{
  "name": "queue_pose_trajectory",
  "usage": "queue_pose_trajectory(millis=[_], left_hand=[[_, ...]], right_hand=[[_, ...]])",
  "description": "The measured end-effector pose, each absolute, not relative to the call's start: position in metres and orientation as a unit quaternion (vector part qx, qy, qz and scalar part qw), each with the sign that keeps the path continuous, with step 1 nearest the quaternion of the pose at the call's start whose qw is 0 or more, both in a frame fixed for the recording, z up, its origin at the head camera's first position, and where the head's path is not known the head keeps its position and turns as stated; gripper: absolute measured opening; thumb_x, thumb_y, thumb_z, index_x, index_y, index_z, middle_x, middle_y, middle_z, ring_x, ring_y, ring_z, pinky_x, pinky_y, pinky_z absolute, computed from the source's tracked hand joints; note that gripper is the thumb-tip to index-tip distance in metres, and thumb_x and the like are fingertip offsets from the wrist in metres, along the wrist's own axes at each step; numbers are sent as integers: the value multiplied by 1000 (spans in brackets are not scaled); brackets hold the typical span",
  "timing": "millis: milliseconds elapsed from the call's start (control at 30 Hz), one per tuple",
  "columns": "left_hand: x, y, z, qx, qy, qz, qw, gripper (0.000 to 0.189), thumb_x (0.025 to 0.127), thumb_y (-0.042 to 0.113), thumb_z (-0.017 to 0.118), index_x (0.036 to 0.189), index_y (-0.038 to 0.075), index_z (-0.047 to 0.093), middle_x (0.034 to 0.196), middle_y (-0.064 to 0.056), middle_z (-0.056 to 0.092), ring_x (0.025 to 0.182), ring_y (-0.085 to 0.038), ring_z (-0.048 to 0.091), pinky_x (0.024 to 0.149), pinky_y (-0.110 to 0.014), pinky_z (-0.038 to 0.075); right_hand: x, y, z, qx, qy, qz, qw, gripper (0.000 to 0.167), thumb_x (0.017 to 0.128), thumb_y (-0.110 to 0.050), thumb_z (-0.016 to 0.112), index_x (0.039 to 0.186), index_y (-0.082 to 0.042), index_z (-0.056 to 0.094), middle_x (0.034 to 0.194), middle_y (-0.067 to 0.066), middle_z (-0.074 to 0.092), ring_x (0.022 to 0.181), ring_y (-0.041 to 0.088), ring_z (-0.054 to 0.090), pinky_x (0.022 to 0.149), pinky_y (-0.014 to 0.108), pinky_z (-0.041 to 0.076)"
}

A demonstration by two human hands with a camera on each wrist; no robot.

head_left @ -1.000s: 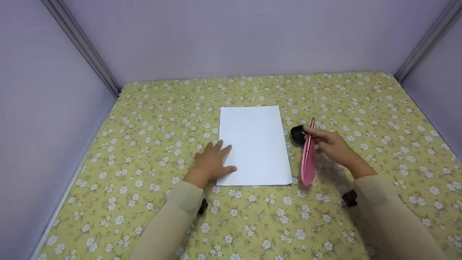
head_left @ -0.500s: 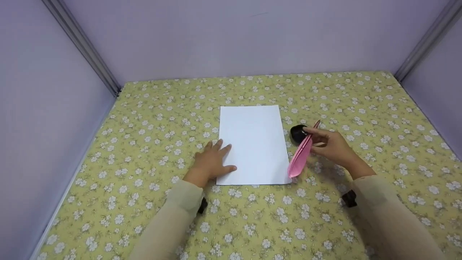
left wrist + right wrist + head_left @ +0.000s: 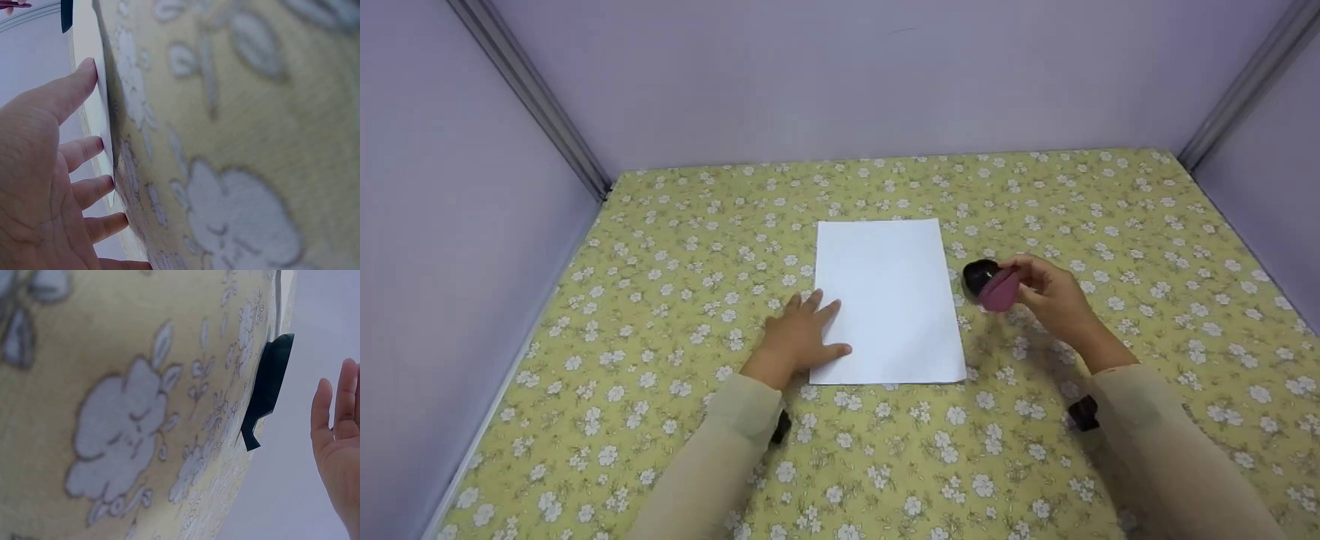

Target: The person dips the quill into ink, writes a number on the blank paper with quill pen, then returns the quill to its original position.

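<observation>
My left hand [image 3: 797,334] lies spread over the left edge of a white sheet of paper [image 3: 889,300]; in the left wrist view its fingertips [image 3: 88,64] press at the sheet's edge. Between thumb and fingers, my right hand [image 3: 1054,300] pinches a pink feather-shaped pen [image 3: 1000,292]. The feather end points toward me and looks short from the head view, and the pen's tip is hidden. Just behind it, on the tablecloth, stands a small black pot [image 3: 978,276], which the feather partly overlaps. The right wrist view shows this dark pot [image 3: 270,379] side-on, with my hand raised beyond it.
A yellow flowered cloth [image 3: 697,225] covers the table. Pale lilac panels [image 3: 847,82] rise behind the table and on both sides, joined by grey metal posts [image 3: 532,94]. Black wrist cameras [image 3: 1084,413] sit under both sleeves.
My right hand has turned the pen: its feather swung left, then up toward the pot, and now points at me. The left hand, paper and pot stay in place.
</observation>
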State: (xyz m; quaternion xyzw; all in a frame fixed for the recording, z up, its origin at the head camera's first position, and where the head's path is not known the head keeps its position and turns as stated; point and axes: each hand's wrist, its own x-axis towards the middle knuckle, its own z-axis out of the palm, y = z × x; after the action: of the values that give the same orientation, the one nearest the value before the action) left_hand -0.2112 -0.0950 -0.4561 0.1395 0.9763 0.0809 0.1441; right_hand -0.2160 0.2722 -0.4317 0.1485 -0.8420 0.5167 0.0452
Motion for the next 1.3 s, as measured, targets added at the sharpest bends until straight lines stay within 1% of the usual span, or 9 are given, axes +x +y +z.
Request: queue_pose_trajectory(millis=[100,200,367,600,667,833,900,1067,1300], left_hand=[[-211,-95,-456,139,976,82,146,81,86,64,54,152,26,27,158,-6,15,142,-38,11,100,-68,25],[-211,-95,-456,140,976,81,147,80,86,64,53,152,26,27,158,-6,15,142,-38,10,100,-68,25],[-211,-95,-456,140,976,75,148,80,86,65,52,152,27,26,158,-6,15,142,-37,10,99,-68,26],[-209,-94,-453,139,976,81,149,79,87,63,53,152,26,27,158,-6,15,142,-37,11,99,-69,25],[-208,-94,-452,139,975,83,151,79,87,63,53,152,26,27,158,-6,15,142,-37,10,100,-68,25],[-208,-95,-452,141,974,91,154,79,87,62,54,152,26,26,158,-7,14,142,-37,9,100,-68,24],[-208,-95,-452,141,973,93,155,79,88,61,54,152,26,26,158,-7,14,142,-37,8,101,-68,23],[-209,-95,-452,142,974,90,154,79,87,62,53,152,26,26,158,-7,13,142,-37,8,101,-68,23],[-209,-96,-451,145,975,79,151,79,88,63,52,152,26,25,158,-7,13,142,-37,9,100,-68,25]], right_hand=[[-216,272,-432,143,-834,532,43,27,100,-4,47,124,6,54,103,9,62,93,8,61,75,21,52],[-215,270,-430,151,-831,533,56,30,102,-10,43,124,6,53,105,17,63,93,11,63,74,22,53],[-205,261,-417,175,-810,550,105,28,101,-3,41,119,11,57,99,29,64,86,20,67,71,20,53],[-199,257,-408,152,-809,548,149,27,100,-6,46,116,8,64,93,26,66,81,18,67,66,20,54],[-198,258,-407,123,-816,548,138,28,100,-10,49,117,7,64,94,23,68,82,16,67,67,22,54],[-202,264,-411,75,-812,575,72,36,99,-21,53,122,5,61,96,0,71,87,7,66,75,20,52],[-206,268,-415,58,-801,594,46,37,98,-23,55,122,4,61,96,-5,70,88,6,65,76,19,52],[-216,276,-427,18,-764,644,8,37,95,-23,60,118,5,60,98,1,70,88,9,66,76,20,52],[-218,278,-430,2,-780,625,-25,44,96,-27,59,121,9,56,100,3,68,91,13,66,79,22,52]])
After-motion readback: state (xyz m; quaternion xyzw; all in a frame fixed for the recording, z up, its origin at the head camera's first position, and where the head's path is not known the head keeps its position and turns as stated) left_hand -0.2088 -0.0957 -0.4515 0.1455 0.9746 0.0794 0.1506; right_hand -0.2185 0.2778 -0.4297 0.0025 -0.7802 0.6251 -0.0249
